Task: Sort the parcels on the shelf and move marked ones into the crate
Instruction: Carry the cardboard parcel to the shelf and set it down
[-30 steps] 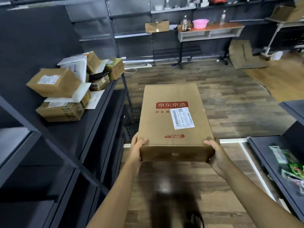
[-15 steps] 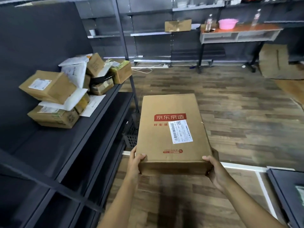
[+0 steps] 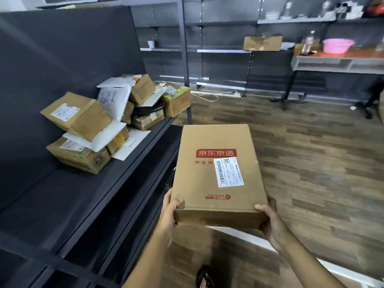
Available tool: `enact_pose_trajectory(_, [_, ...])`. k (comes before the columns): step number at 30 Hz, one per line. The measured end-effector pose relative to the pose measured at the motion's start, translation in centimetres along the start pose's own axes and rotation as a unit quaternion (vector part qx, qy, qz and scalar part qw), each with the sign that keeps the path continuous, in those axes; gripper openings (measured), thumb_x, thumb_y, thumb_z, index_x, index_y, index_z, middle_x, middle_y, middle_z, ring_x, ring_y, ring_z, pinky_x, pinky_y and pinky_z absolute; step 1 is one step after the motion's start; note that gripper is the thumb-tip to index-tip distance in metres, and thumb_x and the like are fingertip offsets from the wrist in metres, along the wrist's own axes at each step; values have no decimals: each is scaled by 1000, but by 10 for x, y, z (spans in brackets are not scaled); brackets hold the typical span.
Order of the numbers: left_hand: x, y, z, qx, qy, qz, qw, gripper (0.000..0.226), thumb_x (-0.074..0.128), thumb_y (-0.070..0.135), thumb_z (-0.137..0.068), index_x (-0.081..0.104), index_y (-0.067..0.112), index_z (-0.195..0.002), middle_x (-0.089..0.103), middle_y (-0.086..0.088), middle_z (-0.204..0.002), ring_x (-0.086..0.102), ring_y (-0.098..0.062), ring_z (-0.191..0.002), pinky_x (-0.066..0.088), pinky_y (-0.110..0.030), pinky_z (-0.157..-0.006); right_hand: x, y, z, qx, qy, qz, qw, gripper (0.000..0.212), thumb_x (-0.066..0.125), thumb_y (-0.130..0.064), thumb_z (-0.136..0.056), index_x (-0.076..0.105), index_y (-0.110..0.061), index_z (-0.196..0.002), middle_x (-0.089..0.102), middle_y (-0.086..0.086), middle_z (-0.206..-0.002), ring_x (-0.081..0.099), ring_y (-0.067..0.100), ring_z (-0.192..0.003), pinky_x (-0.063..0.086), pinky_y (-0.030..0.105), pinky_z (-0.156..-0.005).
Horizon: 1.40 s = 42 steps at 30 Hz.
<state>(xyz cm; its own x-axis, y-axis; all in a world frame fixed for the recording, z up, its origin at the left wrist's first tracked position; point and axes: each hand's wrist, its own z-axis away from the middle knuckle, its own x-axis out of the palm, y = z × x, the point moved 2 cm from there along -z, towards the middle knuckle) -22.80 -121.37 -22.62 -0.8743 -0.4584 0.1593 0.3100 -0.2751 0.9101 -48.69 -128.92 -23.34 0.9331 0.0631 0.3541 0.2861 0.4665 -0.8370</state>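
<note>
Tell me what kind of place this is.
Probably a parcel storeroom or pickup depot: dark metal shelving, a heap of labelled parcels on it, and a box with a barcode label gripped by the left hand and right hand.

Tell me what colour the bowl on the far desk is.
The bowl is pink, seen in the head view.
</note>
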Motion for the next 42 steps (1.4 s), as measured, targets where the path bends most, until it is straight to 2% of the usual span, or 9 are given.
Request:
enact_pose_trajectory(3, [-12, 18, -36, 21, 8, 19, 1000, 52, 55, 40, -68, 49, 44, -120, 62, 1, -115, 57, -21, -102, 47, -34, -69, 29, -19, -39, 2, -17, 31, 999, 93, 73, -33, -46, 45, -11, -132, 59, 14, -126, 58, 21, -103, 48, 34, -79])
enact_pose_trajectory(6, [-26, 30, -61, 33, 26, 55, 998, 48, 54, 38, -69, 50, 44, -116, 64, 4, -112, 58, -18, -99, 46, -33, -72, 56, -30, -79, 14, -45, 64, 997, 97, 72, -37, -41, 45, -15, -132, 61, 12, -117, 58, 19, -95, 49, 32, -71])
enact_pose_trajectory(8, [-35, 38, -70, 37, 39, 71, 996, 50, 58, 39, -67, 51, 43, -117, 65, 4, -111, 60, -19, -99, 48, -36, -76, 75, -33, -98, 18, -80, 73, 994, 92, 72, -35, -46, 43, -18, -132, 62, 11, -116, 59, 20, -95, 51, 31, -67])
enact_pose_trajectory(12, [-65, 53, -88, 43, 75, 95, 992, 60, 62, 39, -61, 51, 40, -120, 66, 4, -111, 60, -22, -102, 47, -51, -92, 120, -38, -124, 1, -106, 77, 991, 43, 51, -7, -84, 42, -28, -121, 60, 9, -108, 57, 20, -89, 49, 34, -67])
enact_pose_trajectory(17, [-100, 54, -68, 64, 146, 123, 980, 70, 64, 39, -60, 48, 37, -128, 67, 4, -113, 60, -24, -108, 42, -59, -101, 162, -28, -137, 27, -183, 131, 974, 45, 44, 1, -85, 40, -27, -120, 63, 1, -103, 69, 4, -72, 56, 29, -60])
enact_pose_trajectory(23, [-127, 45, -18, 82, 271, 179, 942, 69, 62, 35, -62, 44, 39, -129, 65, 4, -115, 62, -22, -101, 48, -53, -92, 223, -6, -154, 69, -323, 177, 927, 46, 40, 1, -88, 42, -35, -116, 61, -5, -112, 62, 12, -91, 44, 39, -78])
enact_pose_trajectory(28, [-137, 31, 18, 95, 371, 226, 896, 82, 63, 44, -48, 43, 40, -127, 59, -3, -121, 60, -26, -94, 52, -36, -56, 271, 15, -153, 114, -425, 226, 869, 59, 55, -18, -66, 41, -42, -118, 60, 0, -120, 57, 24, -108, 43, 45, -90])
enact_pose_trajectory(33, [-142, 20, 37, 116, 461, 271, 837, 74, 68, 38, -47, 51, 40, -119, 59, -8, -122, 57, -40, -109, 46, -68, -87, 316, 26, -155, 158, -497, 254, 815, 66, 57, -19, -61, 37, -39, -121, 58, 1, -120, 57, 23, -105, 44, 45, -90])
enact_pose_trajectory(42, [-138, 35, 22, 138, 544, 280, 779, 61, 55, 29, -66, 47, 35, -126, 64, -2, -113, 63, -22, -92, 50, -42, -74, 372, 32, -183, 195, -591, 283, 730, 92, 72, -41, -42, 33, -35, -126, 57, 3, -122, 53, 25, -116, 41, 42, -99])
